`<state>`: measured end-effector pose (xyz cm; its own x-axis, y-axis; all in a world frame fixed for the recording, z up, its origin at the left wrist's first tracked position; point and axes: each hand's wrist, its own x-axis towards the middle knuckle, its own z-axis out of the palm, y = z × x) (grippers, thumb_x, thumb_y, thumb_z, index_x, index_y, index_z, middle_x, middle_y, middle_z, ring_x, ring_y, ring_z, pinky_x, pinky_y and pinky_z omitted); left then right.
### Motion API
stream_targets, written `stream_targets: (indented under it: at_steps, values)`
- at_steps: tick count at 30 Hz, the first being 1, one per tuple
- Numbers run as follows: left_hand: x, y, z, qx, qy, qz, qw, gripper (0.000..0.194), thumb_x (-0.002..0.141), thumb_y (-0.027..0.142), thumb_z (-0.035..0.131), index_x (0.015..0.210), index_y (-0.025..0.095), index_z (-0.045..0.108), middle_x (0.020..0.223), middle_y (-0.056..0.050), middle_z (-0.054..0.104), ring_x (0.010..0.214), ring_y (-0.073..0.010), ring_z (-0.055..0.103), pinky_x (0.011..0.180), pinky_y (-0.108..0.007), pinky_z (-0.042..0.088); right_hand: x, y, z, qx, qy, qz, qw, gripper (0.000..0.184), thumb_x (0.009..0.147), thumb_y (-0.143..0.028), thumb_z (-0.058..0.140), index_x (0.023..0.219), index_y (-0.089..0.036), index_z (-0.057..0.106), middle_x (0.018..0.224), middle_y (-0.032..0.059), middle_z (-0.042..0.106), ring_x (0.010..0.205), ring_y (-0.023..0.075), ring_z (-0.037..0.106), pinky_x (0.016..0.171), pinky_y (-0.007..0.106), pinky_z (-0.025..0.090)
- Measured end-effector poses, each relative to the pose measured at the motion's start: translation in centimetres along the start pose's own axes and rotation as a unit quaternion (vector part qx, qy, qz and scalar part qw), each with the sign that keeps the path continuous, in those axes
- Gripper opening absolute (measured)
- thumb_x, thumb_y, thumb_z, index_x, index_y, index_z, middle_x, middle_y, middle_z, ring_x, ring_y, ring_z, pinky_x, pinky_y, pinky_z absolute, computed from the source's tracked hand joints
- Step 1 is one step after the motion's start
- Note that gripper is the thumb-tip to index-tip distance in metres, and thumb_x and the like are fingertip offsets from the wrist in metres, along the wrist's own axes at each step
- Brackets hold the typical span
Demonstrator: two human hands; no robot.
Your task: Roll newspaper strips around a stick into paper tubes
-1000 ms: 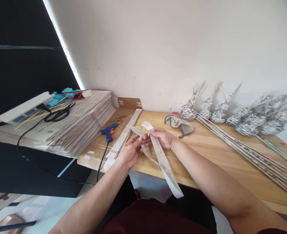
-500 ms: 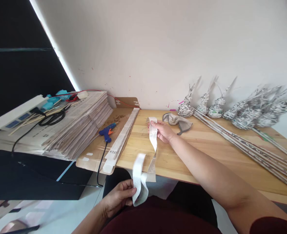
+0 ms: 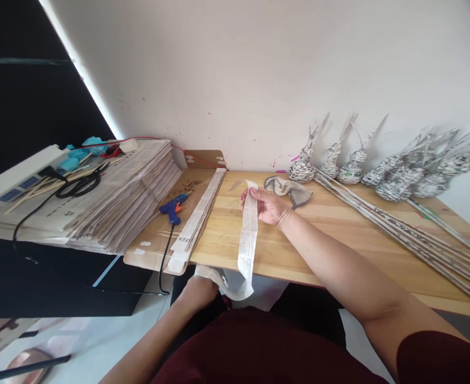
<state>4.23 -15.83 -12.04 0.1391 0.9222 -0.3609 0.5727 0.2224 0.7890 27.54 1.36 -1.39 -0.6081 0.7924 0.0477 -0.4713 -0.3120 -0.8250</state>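
Observation:
A long printed newspaper strip (image 3: 248,234) runs between my hands. Over the wooden table, my right hand (image 3: 270,207) pinches its upper end, with thumb in front and fingers behind. From there the strip hangs past the table's front edge and curls in a loop. My left hand (image 3: 201,292), below that edge, is closed on the strip's other end; its fingertips are hidden. Just beyond my right hand lies a crumpled grey cloth (image 3: 289,191). Left of the strip rests a flat bundle of folded newspaper strips (image 3: 198,221).
A blue glue gun (image 3: 173,209) lies on cardboard (image 3: 145,255) at the left, its cord hanging off the edge. Behind it rises a newspaper stack (image 3: 139,197) with a power strip (image 3: 23,178). Paper rods (image 3: 379,221) and several woven paper pieces (image 3: 302,169) occupy the right.
My left hand has moved left and up toward the table's edge, turning over. The strip, twisted and folded before, now hangs straighter from my right hand, which keeps its hold. The view has shifted slightly.

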Motion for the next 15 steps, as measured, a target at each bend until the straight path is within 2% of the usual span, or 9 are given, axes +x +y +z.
stream_targets:
  at_steps: [1, 3, 4, 5, 6, 8, 11, 13, 15]
  values:
    - [-0.4, 0.7, -0.7, 0.038, -0.03, 0.001, 0.999, 0.013, 0.074, 0.036, 0.063, 0.075, 0.025, 0.07, 0.071, -0.007, 0.067, 0.079, -0.0251, 0.064, 0.072, -0.031, 0.043, -0.1, -0.1, 0.1, 0.005, -0.012, 0.002, 1.0, 0.025, 0.074, -0.038, 0.074, 0.085, -0.017, 0.066, 0.083, 0.0033, 0.07, 0.072, 0.0161, 0.066, 0.073, 0.031, 0.053]
    - [-1.4, 1.9, -2.2, 0.08, -0.186, -0.017, 0.979, 0.024, 0.077, 0.042, 0.061, 0.07, 0.022, 0.069, 0.063, -0.005, 0.066, 0.062, -0.0208, 0.062, 0.062, -0.029, 0.043, -0.2, -0.2, 0.2, 0.015, -0.025, 0.004, 1.0, 0.025, 0.073, -0.037, 0.075, 0.084, -0.017, 0.066, 0.083, 0.0023, 0.07, 0.072, 0.0168, 0.066, 0.074, 0.032, 0.053]
    - [-2.0, 2.5, -2.9, 0.065, -0.264, -0.022, 0.962, 0.026, 0.078, 0.045, 0.062, 0.072, 0.021, 0.07, 0.065, -0.005, 0.067, 0.06, -0.0192, 0.062, 0.059, -0.028, 0.043, -0.2, -0.2, 0.3, 0.018, -0.027, 0.003, 0.999, 0.025, 0.073, -0.037, 0.075, 0.084, -0.017, 0.066, 0.083, 0.002, 0.07, 0.072, 0.017, 0.067, 0.074, 0.032, 0.053]
    - [-2.6, 3.1, -3.5, 0.034, -0.311, -0.02, 0.95, 0.028, 0.077, 0.046, 0.063, 0.075, 0.019, 0.071, 0.069, -0.005, 0.068, 0.06, -0.0181, 0.062, 0.058, -0.026, 0.043, -0.3, -0.3, 0.3, 0.02, -0.026, 0.002, 0.999, 0.025, 0.073, -0.037, 0.075, 0.084, -0.017, 0.066, 0.083, 0.0019, 0.07, 0.072, 0.0172, 0.067, 0.074, 0.032, 0.053]
    - [-3.1, 3.5, -3.9, -0.009, -0.331, -0.013, 0.944, 0.031, 0.078, 0.047, 0.064, 0.079, 0.018, 0.072, 0.071, -0.006, 0.069, 0.062, -0.0173, 0.063, 0.057, -0.024, 0.043, -0.3, -0.4, 0.3, 0.021, -0.024, 0.0, 0.999, 0.024, 0.073, -0.037, 0.075, 0.083, -0.017, 0.066, 0.083, 0.0021, 0.07, 0.073, 0.0172, 0.067, 0.074, 0.031, 0.054]
    - [-3.8, 4.2, -4.5, -0.113, -0.323, 0.02, 0.939, 0.035, 0.079, 0.049, 0.064, 0.089, 0.016, 0.071, 0.072, -0.007, 0.069, 0.064, -0.0159, 0.063, 0.055, -0.022, 0.041, -0.3, -0.5, 0.2, 0.025, -0.025, -0.003, 0.999, 0.024, 0.073, -0.037, 0.075, 0.083, -0.017, 0.065, 0.083, 0.0027, 0.071, 0.074, 0.0173, 0.067, 0.076, 0.032, 0.054]
    - [-3.8, 4.3, -4.1, -0.24, -0.269, 0.088, 0.929, 0.042, 0.08, 0.05, 0.063, 0.103, 0.015, 0.069, 0.08, -0.01, 0.071, 0.07, -0.0165, 0.064, 0.061, -0.024, 0.045, -0.2, -0.5, 0.0, 0.035, -0.048, -0.005, 0.998, 0.027, 0.072, -0.037, 0.077, 0.085, -0.016, 0.066, 0.085, 0.003, 0.071, 0.076, 0.0177, 0.068, 0.077, 0.032, 0.054]
    - [-3.2, 4.0, -2.7, -0.237, -0.241, 0.11, 0.935, 0.045, 0.081, 0.048, 0.064, 0.114, 0.017, 0.066, 0.104, -0.014, 0.07, 0.092, -0.0213, 0.065, 0.077, -0.03, 0.048, -0.3, -0.3, -0.1, 0.038, -0.067, -0.003, 0.997, 0.028, 0.072, -0.038, 0.078, 0.086, -0.016, 0.067, 0.087, 0.0028, 0.071, 0.078, 0.0183, 0.069, 0.077, 0.031, 0.054]
    - [-2.3, 3.7, -0.9, -0.155, -0.243, 0.112, 0.951, 0.053, 0.079, 0.045, 0.067, 0.126, 0.022, 0.061, 0.13, -0.013, 0.06, 0.117, -0.0268, 0.055, 0.093, -0.036, 0.044, -0.3, -0.1, -0.2, 0.033, -0.083, 0.005, 0.996, 0.028, 0.072, -0.037, 0.078, 0.087, -0.016, 0.068, 0.089, 0.003, 0.071, 0.081, 0.0192, 0.07, 0.077, 0.032, 0.054]
